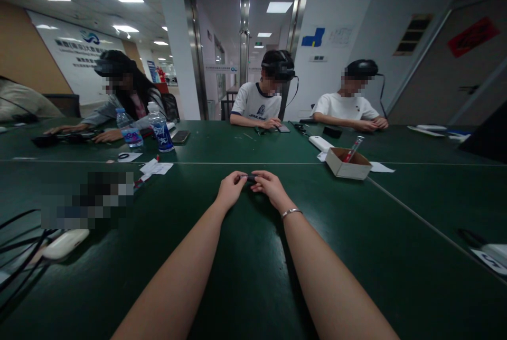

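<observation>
Close together over the middle of the green table, my left hand and my right hand are both closed with fingertips pinched. Between them they hold a small dark, short rod-like thing, one end in each hand. Its kind is too small to make out, and its ends are hidden by my fingers. A silver bracelet circles my right wrist.
An open cardboard box holding a clear-and-red tube stands right of my hands. Paper scraps, two bottles and a phone lie left. Cables and a white device sit near left. Several people sit beyond.
</observation>
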The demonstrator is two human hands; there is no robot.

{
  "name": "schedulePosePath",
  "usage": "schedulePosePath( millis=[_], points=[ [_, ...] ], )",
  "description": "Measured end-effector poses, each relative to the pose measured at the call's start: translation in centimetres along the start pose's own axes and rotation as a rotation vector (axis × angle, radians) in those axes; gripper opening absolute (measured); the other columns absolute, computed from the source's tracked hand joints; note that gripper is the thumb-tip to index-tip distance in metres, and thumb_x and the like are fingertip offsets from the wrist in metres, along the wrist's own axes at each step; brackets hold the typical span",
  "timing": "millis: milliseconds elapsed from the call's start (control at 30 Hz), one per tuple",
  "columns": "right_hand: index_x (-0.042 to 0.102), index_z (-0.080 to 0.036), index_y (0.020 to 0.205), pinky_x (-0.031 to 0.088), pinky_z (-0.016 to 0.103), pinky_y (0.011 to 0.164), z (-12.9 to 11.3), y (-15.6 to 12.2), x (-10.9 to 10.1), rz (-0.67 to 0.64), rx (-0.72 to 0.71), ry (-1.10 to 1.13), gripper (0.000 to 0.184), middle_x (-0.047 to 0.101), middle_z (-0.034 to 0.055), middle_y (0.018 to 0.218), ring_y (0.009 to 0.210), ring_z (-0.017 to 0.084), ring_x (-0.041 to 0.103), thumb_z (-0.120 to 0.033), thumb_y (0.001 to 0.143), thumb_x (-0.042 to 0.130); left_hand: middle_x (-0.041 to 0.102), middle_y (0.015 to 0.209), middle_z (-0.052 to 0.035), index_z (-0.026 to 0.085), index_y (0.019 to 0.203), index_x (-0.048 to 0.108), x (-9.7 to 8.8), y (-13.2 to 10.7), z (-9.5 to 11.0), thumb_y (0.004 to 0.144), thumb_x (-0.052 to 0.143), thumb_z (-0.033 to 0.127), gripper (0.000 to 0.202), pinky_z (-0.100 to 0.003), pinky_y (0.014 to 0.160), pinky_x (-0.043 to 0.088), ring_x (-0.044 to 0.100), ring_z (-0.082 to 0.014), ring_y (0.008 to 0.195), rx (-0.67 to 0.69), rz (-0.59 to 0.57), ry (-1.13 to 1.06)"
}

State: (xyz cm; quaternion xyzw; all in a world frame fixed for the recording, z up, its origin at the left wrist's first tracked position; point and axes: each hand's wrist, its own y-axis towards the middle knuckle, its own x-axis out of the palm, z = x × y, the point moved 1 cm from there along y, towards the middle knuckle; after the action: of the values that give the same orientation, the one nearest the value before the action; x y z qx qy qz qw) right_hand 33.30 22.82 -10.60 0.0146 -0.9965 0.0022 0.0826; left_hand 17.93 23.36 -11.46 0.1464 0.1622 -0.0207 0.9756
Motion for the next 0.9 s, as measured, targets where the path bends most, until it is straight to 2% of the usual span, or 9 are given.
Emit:
schedulePosePath(
  millis=[267, 700, 900],
  points=[
    [0.061, -0.013, 0.098, 0.053, 0.017, 0.048, 0.1, -0.1, -0.3, -0.013, -0.013, 0.014, 0.018, 0.064, 0.0007, 0.066, 0.052, 0.011, 0.064, -0.002, 0.083, 0.057, 0.067, 0.079, -0.0039, 0.017, 0.092, 0.066, 0.3, 0.4, -0.9, 0.083, 0.055, 0.032, 0.021, -0.026, 0.070, 0.048, 0.062, -0.0156, 0.074, 0.004, -0.023, -0.037],
    [0.063, -0.012, 0.096, 0.049, 0.015, 0.046, -0.1, -0.1, -0.3, -0.010, -0.007, 0.010, 0.015, 0.063, 0.0010, 0.063, 0.051, 0.011, 0.063, -0.005, 0.083, 0.062, 0.065, 0.077, -0.0030, 0.017, 0.094, 0.065, 0.1, 0.0, -0.3, 0.085, 0.053, 0.032, 0.021, -0.026, 0.069, 0.047, 0.060, -0.0156, 0.073, 0.007, -0.020, 0.030],
    [0.063, -0.011, 0.093, 0.050, 0.016, 0.045, -0.2, -0.2, -0.2, 0.022, 0.008, 0.051, 0.007, 0.062, 0.0016, 0.061, 0.050, 0.012, 0.063, -0.011, 0.086, 0.062, 0.068, 0.091, -0.0048, 0.018, 0.098, 0.065, 0.0, -0.3, 0.5, 0.085, 0.054, 0.024, 0.018, -0.028, 0.075, 0.050, 0.062, -0.0165, 0.082, 0.081, -0.005, 0.018]
  ],
)
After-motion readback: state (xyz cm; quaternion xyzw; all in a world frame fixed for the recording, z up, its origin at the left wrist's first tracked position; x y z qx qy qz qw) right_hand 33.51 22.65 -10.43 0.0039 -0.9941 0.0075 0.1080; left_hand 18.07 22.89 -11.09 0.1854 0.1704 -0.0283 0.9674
